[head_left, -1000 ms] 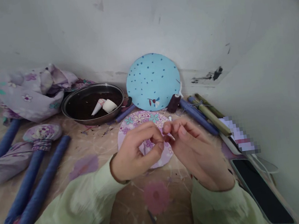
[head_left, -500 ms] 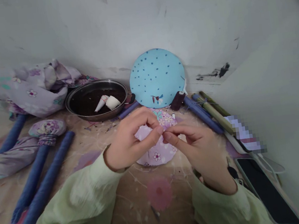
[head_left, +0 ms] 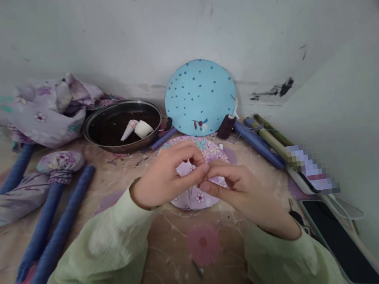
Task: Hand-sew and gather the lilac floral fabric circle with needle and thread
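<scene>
My left hand [head_left: 175,171] and my right hand [head_left: 233,183] meet fingertip to fingertip in the middle of the view. Each is closed in a pinch, and whatever lies between the fingers is too small to make out. Below and behind them a round lilac flower-print cloth piece [head_left: 200,199] rests on the table, partly covered by my hands. A dark spool of thread [head_left: 226,127] stands just beyond it, against a light blue dotted disc [head_left: 200,96] that leans on the wall.
A metal pan [head_left: 125,146] holds white cone-shaped pieces. Blue wrapped rods [head_left: 64,223] and bundled floral cloth [head_left: 43,119] lie on the left. Rolled sticks [head_left: 273,142] and a phone [head_left: 340,243] are on the right. The wall [head_left: 109,40] closes off the back.
My right hand has shifted slightly left and its fingers now overlap my left fingertips. My left hand has stayed nearly in place. More of the floral cloth's upper edge shows.
</scene>
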The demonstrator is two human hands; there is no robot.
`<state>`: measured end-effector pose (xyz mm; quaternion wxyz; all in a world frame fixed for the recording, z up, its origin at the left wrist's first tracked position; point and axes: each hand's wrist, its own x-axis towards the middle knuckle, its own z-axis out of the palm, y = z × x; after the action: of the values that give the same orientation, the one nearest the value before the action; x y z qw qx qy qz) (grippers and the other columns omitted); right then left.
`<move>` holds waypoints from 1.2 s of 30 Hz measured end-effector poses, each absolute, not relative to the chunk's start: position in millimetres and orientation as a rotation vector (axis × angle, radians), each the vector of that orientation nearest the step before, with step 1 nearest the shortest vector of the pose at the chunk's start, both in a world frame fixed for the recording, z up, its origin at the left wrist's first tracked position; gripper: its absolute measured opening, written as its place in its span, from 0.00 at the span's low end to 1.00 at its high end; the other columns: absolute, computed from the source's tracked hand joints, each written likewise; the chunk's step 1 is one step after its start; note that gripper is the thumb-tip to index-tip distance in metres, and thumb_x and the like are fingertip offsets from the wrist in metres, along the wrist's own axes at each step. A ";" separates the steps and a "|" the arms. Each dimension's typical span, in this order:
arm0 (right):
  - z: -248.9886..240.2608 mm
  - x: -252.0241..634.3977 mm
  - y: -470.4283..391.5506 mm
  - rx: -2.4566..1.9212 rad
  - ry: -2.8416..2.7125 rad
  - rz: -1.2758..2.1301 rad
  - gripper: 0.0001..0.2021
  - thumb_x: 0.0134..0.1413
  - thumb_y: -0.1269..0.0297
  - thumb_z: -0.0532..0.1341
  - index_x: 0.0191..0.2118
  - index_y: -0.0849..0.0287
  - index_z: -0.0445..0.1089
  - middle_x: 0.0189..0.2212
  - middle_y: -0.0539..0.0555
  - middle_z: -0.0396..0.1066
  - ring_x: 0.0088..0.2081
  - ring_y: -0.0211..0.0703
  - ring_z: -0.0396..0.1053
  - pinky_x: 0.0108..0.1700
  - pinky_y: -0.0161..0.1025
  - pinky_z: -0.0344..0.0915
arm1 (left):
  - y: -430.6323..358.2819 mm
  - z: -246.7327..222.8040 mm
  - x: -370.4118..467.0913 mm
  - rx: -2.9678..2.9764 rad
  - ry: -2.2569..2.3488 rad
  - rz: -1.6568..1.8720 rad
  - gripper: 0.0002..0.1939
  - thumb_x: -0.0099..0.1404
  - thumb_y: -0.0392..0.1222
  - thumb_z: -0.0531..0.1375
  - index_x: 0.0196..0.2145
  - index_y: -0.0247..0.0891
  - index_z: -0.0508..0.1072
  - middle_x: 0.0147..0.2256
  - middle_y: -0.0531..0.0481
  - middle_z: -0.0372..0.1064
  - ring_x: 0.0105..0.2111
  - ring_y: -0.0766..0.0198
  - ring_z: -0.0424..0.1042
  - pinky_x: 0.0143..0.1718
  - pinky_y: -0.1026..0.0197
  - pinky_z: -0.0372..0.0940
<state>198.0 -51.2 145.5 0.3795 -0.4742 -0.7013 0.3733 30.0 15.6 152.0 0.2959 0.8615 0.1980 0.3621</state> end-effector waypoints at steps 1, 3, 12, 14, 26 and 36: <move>145.0 198.1 -50.2 -1.193 -1.767 0.982 0.05 0.55 0.65 0.61 0.29 0.55 0.73 0.30 0.49 0.71 0.37 0.40 0.67 0.42 0.40 0.62 | 16.9 151.6 29.5 2.279 0.507 0.967 0.07 0.62 0.36 0.56 0.26 0.35 0.67 0.27 0.50 0.67 0.30 0.67 0.65 0.35 0.63 0.62; 143.2 197.8 -48.1 -1.163 -1.701 1.046 0.05 0.53 0.64 0.62 0.28 0.55 0.73 0.32 0.49 0.69 0.39 0.40 0.66 0.43 0.41 0.62 | 19.3 150.8 28.9 2.259 0.480 0.969 0.08 0.63 0.37 0.56 0.26 0.35 0.68 0.26 0.51 0.67 0.30 0.67 0.65 0.34 0.64 0.62; 131.6 191.1 -43.2 -0.950 -1.031 1.314 0.02 0.44 0.62 0.67 0.25 0.51 0.75 0.28 0.47 0.69 0.32 0.36 0.66 0.36 0.36 0.65 | 19.4 145.5 32.2 2.068 0.581 1.137 0.12 0.67 0.42 0.52 0.32 0.35 0.72 0.32 0.46 0.69 0.34 0.65 0.67 0.37 0.62 0.63; 130.6 190.6 -42.4 -0.941 -0.965 1.237 0.02 0.43 0.62 0.68 0.26 0.51 0.75 0.29 0.47 0.69 0.34 0.37 0.66 0.37 0.36 0.66 | 15.5 145.7 33.8 2.033 0.599 1.154 0.11 0.66 0.42 0.54 0.31 0.35 0.73 0.31 0.47 0.69 0.33 0.66 0.67 0.36 0.62 0.63; 130.0 193.1 -46.5 -1.073 -1.301 0.713 0.03 0.54 0.64 0.62 0.33 0.50 0.74 0.34 0.49 0.68 0.39 0.40 0.66 0.41 0.39 0.65 | 6.1 140.3 45.8 1.528 0.591 0.993 0.06 0.55 0.39 0.64 0.26 0.34 0.74 0.25 0.50 0.68 0.26 0.68 0.65 0.26 0.65 0.63; 137.6 192.2 -53.7 -1.149 -1.548 0.215 0.09 0.55 0.73 0.60 0.36 0.51 0.73 0.34 0.51 0.66 0.39 0.41 0.66 0.40 0.41 0.64 | 7.7 144.3 41.6 1.308 0.548 0.931 0.02 0.53 0.37 0.65 0.26 0.36 0.78 0.26 0.51 0.72 0.24 0.72 0.65 0.26 0.67 0.63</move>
<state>192.2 -53.7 137.6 0.5654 -0.4888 -0.6580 0.0916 41.6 7.7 144.3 0.6612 0.5785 0.2423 0.4116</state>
